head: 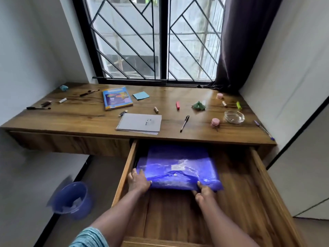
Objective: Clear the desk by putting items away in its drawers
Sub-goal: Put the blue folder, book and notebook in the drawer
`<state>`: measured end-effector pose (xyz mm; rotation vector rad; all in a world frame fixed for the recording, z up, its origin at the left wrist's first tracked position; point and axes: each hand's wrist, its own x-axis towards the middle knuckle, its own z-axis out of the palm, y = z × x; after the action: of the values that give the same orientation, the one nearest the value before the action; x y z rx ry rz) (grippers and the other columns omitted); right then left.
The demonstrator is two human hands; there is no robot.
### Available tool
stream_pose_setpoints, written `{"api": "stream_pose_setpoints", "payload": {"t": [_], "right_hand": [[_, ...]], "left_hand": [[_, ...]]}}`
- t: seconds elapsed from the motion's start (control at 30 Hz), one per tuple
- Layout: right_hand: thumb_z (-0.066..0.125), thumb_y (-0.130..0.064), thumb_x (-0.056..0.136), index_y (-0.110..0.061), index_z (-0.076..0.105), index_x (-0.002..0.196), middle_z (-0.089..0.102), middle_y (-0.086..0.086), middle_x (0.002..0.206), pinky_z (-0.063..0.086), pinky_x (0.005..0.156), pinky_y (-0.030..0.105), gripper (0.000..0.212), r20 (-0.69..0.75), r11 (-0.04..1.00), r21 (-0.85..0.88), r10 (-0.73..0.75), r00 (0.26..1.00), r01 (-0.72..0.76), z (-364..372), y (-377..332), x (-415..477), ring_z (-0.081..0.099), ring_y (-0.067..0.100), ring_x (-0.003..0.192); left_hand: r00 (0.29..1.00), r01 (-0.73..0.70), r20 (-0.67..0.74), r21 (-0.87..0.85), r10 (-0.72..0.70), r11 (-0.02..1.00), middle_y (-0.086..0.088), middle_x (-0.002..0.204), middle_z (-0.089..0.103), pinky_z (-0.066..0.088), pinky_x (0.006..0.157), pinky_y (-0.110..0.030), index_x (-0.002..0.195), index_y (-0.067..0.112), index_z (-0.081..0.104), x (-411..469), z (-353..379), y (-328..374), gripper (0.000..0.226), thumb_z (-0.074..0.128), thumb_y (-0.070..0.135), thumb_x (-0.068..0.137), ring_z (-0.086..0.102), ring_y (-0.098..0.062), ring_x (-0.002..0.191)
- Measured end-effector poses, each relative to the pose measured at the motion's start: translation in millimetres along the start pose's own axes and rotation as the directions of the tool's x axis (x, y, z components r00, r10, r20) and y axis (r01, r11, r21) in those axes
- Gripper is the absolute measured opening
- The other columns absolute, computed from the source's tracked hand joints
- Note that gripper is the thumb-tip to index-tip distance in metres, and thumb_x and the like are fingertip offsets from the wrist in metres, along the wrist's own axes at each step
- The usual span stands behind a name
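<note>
Head view: drawer (263,184) stands wide open under the tabletop's (80,118) right half, and both arms reach down into it.
Folder (178,166): blue, translucent, with a white snap button. It's inside the drawer, towards the back left, its far end in shadow under the tabletop. Motion blur smears its near edge.
Left hand (138,180): at the folder's near left corner, grip closed on that edge, with a ring showing on one finger.
Right hand (204,190): at the near edge further right, fingers curled, grip pinching the plastic.
Drawer floor: bare wood shows in front of the folder and to its right.
Tabletop, middle: a spiral pad (139,123) lies near the front edge. A colourful book (116,98) lies behind it, with blue sticky notes (140,95) just beside the book.
Tabletop, right: a black pen (184,123), a red marker (177,105) and a green wrapper (198,105) lie apart from one another. A glass dish (233,116) has a pink jar (215,121) close by on its left, and a yellow highlighter (239,105) lies behind the dish.
Tabletop, left: a scatter of pens and brushes, too small to sort out.
Floor: a blue bucket (71,200) with pale scraps inside sits left of the drawer, blurred.
Backdrop: a barred window (160,41) with a dark curtain (245,41) hanging at its right, the hem touching the tabletop.
</note>
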<state>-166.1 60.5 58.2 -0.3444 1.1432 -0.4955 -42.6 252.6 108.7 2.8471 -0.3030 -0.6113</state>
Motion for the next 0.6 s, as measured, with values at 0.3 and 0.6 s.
{"api": "stream_pose_setpoints", "payload": {"t": [0.3, 0.6], "right_hand": [[0.057, 0.009, 0.087, 0.004, 0.045, 0.131, 0.055, 0.023, 0.127, 0.042, 0.096, 0.057, 0.045, -0.083, 0.986, -0.161, 0.038, 0.996, -0.051, 28.4, 5.3, -6.4, 0.056, 0.038, 0.112], [0.067, -0.035, 0.086, 0.01, 0.051, 0.101, 0.064, 0.024, 0.07, 0.058, 0.058, 0.037, 0.05, -0.19, 0.734, -0.674, -0.066, 0.98, -0.081, 20.9, 8.6, 1.5, 0.062, 0.031, 0.049]], "left_hand": [[0.993, -0.108, 0.065, 0.149, 0.099, 0.983, -0.013, 0.158, 0.006, 0.014, 0.119, -0.043, 0.151, 0.023, 0.017, 18.9, 46.0, 14.6, 0.057, 0.037, 0.023, 0.098, 0.011, -0.033, 0.144], [0.977, -0.163, 0.162, 0.162, 0.137, 0.973, -0.012, 0.16, -0.006, 0.005, 0.119, -0.048, 0.153, 0.026, 0.002, 29.5, 39.3, 4.5, 0.058, 0.031, 0.029, 0.102, -0.003, -0.036, 0.147]]}}
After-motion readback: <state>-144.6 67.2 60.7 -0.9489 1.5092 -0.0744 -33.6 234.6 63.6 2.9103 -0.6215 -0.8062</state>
